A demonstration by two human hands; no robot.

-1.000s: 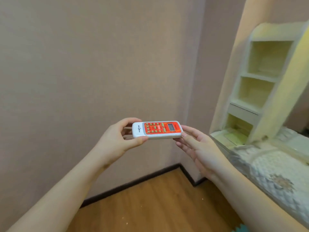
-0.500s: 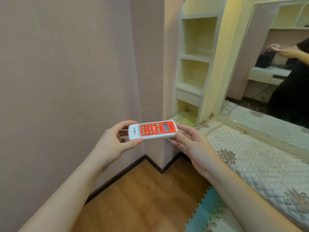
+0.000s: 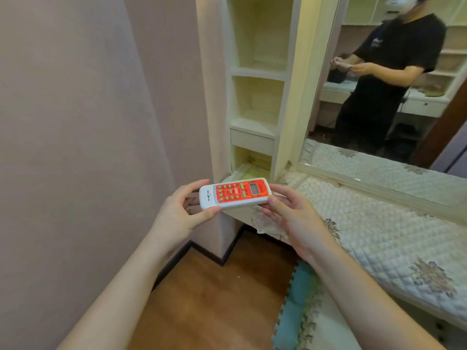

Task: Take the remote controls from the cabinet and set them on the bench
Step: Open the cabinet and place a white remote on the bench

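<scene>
A white remote control [image 3: 235, 193] with a red face, green buttons and a small grey screen is held up in the air, above the floor and near the quilted surface [image 3: 379, 231]. A small logo is seen on its white end, too tiny to read. It lies flat, long side left to right, screen end right. Its white end is pinched by the left hand [image 3: 182, 213]; its screen end is held by the right hand [image 3: 290, 218].

Both forearms are bare from the frame edge to the wrists, with no sleeve, watch, bracelet or ring showing on the left hand [image 3: 180, 218] or the right hand [image 3: 294, 222]. The nails are short and unpainted. The mirror reflection [image 3: 394, 79] up and right of the hands shows a black short-sleeved T-shirt with a small pale chest print and dark trousers.
</scene>
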